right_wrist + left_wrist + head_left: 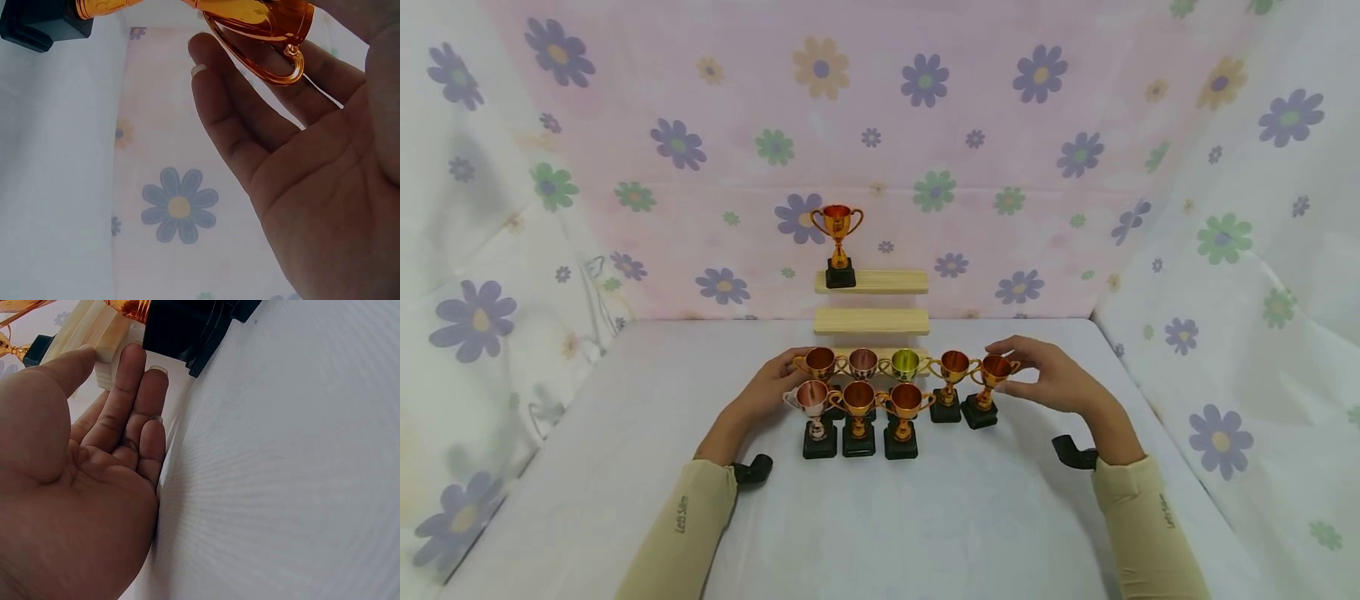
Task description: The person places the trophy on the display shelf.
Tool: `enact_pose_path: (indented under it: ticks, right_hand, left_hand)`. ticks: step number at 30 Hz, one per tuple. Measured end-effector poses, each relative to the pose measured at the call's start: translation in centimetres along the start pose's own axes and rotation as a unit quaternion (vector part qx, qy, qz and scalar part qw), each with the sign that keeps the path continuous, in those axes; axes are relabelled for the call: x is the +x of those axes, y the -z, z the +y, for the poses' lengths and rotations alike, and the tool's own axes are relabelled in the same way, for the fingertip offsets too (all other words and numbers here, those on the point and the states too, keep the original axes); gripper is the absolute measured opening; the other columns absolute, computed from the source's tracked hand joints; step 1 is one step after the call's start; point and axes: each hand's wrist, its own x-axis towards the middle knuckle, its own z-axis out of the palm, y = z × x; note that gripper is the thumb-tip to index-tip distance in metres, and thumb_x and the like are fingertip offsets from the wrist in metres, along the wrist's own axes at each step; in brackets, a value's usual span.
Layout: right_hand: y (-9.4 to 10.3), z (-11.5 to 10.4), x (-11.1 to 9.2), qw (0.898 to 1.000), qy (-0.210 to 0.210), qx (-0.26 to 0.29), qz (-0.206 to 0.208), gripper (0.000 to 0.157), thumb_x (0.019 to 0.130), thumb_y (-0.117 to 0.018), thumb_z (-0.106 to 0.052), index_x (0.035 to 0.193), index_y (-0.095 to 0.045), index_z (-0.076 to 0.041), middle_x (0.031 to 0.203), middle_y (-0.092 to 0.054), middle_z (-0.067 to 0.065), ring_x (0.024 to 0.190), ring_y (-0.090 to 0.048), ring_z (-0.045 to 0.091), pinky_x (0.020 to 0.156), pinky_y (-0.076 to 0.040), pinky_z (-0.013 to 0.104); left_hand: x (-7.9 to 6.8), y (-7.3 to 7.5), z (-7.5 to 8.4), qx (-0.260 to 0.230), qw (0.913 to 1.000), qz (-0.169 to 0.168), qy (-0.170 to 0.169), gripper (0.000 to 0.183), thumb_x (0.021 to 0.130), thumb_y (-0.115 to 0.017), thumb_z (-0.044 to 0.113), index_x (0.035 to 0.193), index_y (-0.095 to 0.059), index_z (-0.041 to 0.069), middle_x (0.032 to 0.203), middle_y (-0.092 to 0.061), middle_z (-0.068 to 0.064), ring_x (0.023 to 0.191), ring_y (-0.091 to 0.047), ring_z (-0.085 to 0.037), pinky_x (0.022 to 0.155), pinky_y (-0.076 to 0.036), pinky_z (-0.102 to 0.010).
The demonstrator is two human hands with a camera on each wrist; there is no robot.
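My right hand [1052,379] is at the rightmost gold trophy [996,371], its thumb in front of the cup and its fingers behind, around one handle. In the right wrist view, the trophy's handle [275,78] lies across these fingers. My left hand [767,387] is beside the back-left gold trophy [820,362], fingers extended and palm bare. In the left wrist view, its fingertips lie close to a black trophy base [181,331]. Another gold trophy [955,367] stands just left of the one at my right hand.
A front row has a silvery-pink trophy [814,398] and two gold trophies, one [859,400] in the middle. Behind stand a pink trophy [862,364] and a yellow-green trophy [906,364]. One gold trophy [838,225] is on the top wooden shelf [891,282], above a lower shelf [871,322].
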Motion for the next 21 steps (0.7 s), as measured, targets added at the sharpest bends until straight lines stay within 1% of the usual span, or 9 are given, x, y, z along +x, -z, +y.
enact_pose_path:
  ticks: [3,7,12,17,21]
  right_hand:
    - [-0.08,-0.08,0.14,1.000,-0.008,0.000,-0.003,0.046,0.096,-0.082,-0.020,0.139,-0.066,-0.016,0.130,-0.070,0.000,0.115,-0.068,0.021,0.105,-0.053,0.055]
    - [-0.16,-0.13,0.22,1.000,-0.018,0.007,-0.006,0.046,0.095,-0.083,-0.019,0.138,-0.067,-0.013,0.130,-0.070,0.001,0.113,-0.068,0.021,0.103,-0.054,0.054]
    - [-0.22,0.00,0.18,1.000,-0.012,0.016,-0.001,0.045,0.094,-0.083,-0.017,0.136,-0.067,-0.011,0.128,-0.071,0.003,0.112,-0.070,0.022,0.101,-0.056,0.052]
    - [-0.04,0.00,0.05,1.000,-0.013,0.005,0.007,0.046,0.094,-0.083,-0.016,0.136,-0.067,-0.008,0.127,-0.071,0.003,0.114,-0.069,0.022,0.100,-0.057,0.050]
    - [0.20,-0.07,0.05,1.000,-0.011,0.000,0.012,0.044,0.095,-0.082,-0.016,0.136,-0.067,-0.009,0.128,-0.071,0.003,0.115,-0.069,0.022,0.099,-0.057,0.048]
  left_hand:
    - [0.04,0.03,-0.01,-0.004,1.0000,0.001,0.001,0.045,0.113,-0.054,0.023,0.156,-0.051,0.010,0.146,-0.064,-0.014,0.144,-0.050,-0.036,0.122,-0.030,-0.064]
    - [0.09,0.05,-0.14,-0.001,1.0000,-0.002,-0.008,0.045,0.113,-0.053,0.022,0.156,-0.050,0.006,0.146,-0.064,-0.016,0.143,-0.051,-0.036,0.122,-0.030,-0.063]
    - [0.07,-0.03,-0.13,0.003,0.9999,-0.002,-0.014,0.045,0.113,-0.053,0.019,0.156,-0.050,0.007,0.145,-0.065,-0.016,0.141,-0.053,-0.036,0.121,-0.031,-0.064]
    - [0.01,-0.07,0.04,0.008,0.9999,-0.004,-0.013,0.045,0.113,-0.052,0.019,0.156,-0.050,0.008,0.146,-0.064,-0.015,0.142,-0.052,-0.035,0.121,-0.031,-0.063]
    - [-0.02,0.00,0.17,0.009,0.9998,-0.001,-0.015,0.044,0.113,-0.053,0.020,0.156,-0.050,0.009,0.145,-0.065,-0.015,0.141,-0.053,-0.035,0.120,-0.032,-0.063]
